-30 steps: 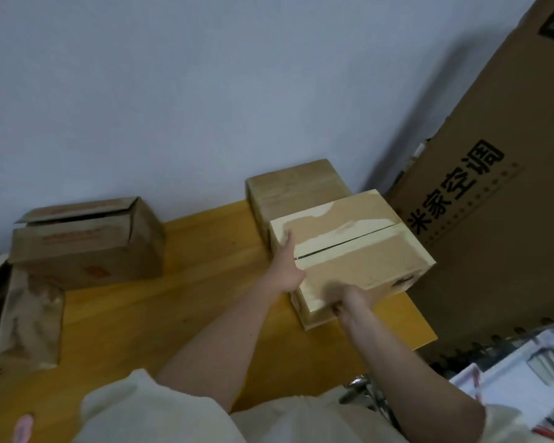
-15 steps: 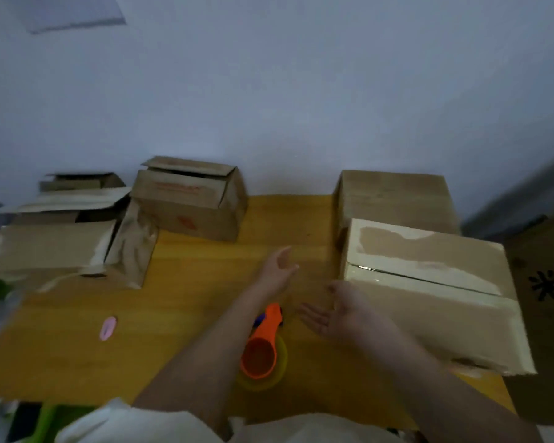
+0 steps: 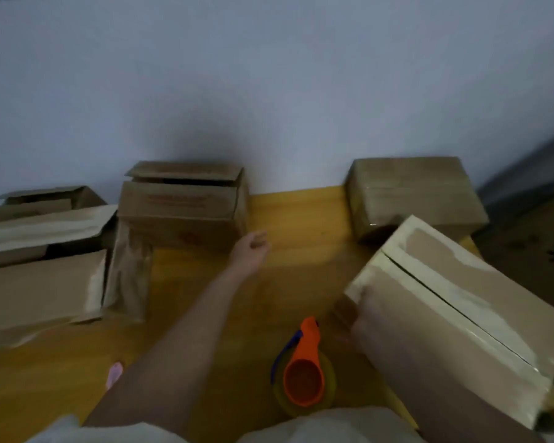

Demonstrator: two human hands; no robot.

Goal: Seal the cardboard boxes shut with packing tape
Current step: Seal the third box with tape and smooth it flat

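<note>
Cardboard box, open, back centre [image 3: 183, 203]: stands on the yellow wooden table [image 3: 301, 212] against the wall; top flaps loose and slightly lifted, a dark gap showing between them; unsealed.
Handling of that box: probably light and likely empty, stiff along edges and corners, soft in the middle of the flaps; best taken by two opposite side walls or low corners, never by the flaps, which would bend or tear.
Left hand [image 3: 250, 251]: reaching forward over the table, just beside the right side wall of the open box, apparently not touching; fingers loosely curled, holding nothing.
Right hand [image 3: 349, 318]: blurred at the near left corner of the taped box [image 3: 454, 314]; looks in contact with that corner, but grip cannot be told.
Taped box: near right, turned at an angle to the table edge; pale glossy tape along its edges, smooth and probably slippery under fingers, so corners give surer purchase.
Tape dispenser [image 3: 304, 375]: orange handle on a yellowish roll, lying on the table near the body, between the two arms; untouched.
Other boxes: one closed at back right [image 3: 413, 193]; two with open flaps at left [image 3: 42, 282], [image 3: 42, 199].
Small pink item [image 3: 114, 372]: on the table by the left forearm; too blurred to name.
Likely need: drawing the open box nearer, pressing flaps flat before taping.
</note>
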